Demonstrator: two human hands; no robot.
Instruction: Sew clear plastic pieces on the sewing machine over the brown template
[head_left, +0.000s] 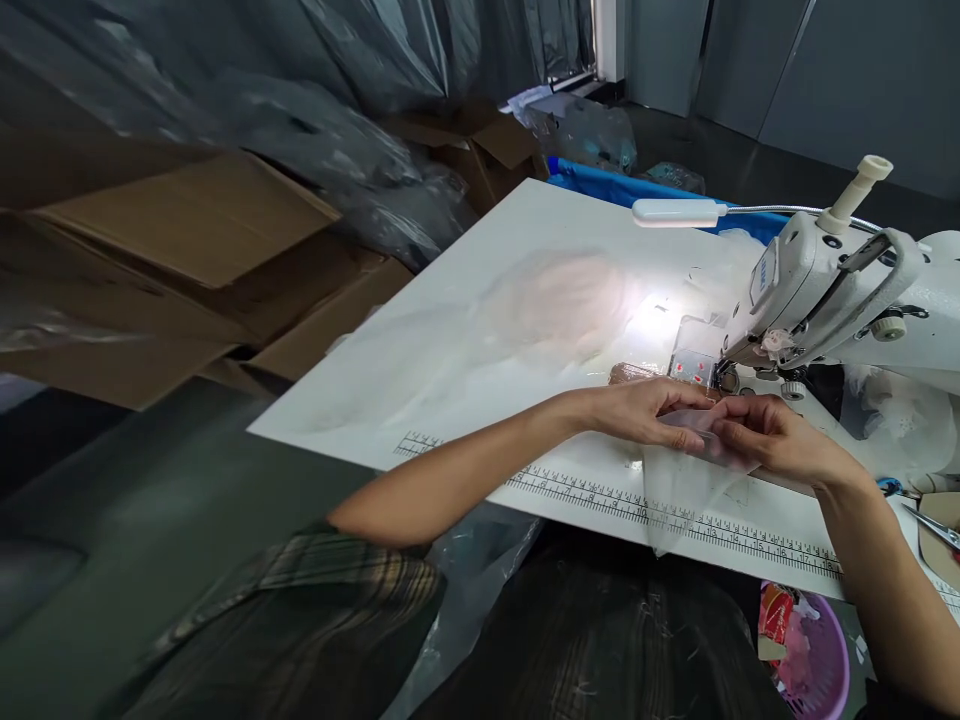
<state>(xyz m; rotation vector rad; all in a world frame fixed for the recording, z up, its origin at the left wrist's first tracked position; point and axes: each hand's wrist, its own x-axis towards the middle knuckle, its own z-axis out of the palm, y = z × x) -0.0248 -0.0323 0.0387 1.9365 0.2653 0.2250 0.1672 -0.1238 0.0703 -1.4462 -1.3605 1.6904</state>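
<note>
My left hand and my right hand meet just in front of the needle area of a white sewing machine. Both pinch a thin, see-through piece of fabric that hangs over the front edge of the white table. The fingers of both hands are closed on the fabric's upper edge. More sheer fabric lies spread on the table behind the hands, lit by the machine's lamp.
A ruler scale runs along the table's front edge. Scissors lie at the far right. A purple basket of scraps sits below the table. Cardboard boxes and plastic sheeting fill the left; a blue bin stands behind.
</note>
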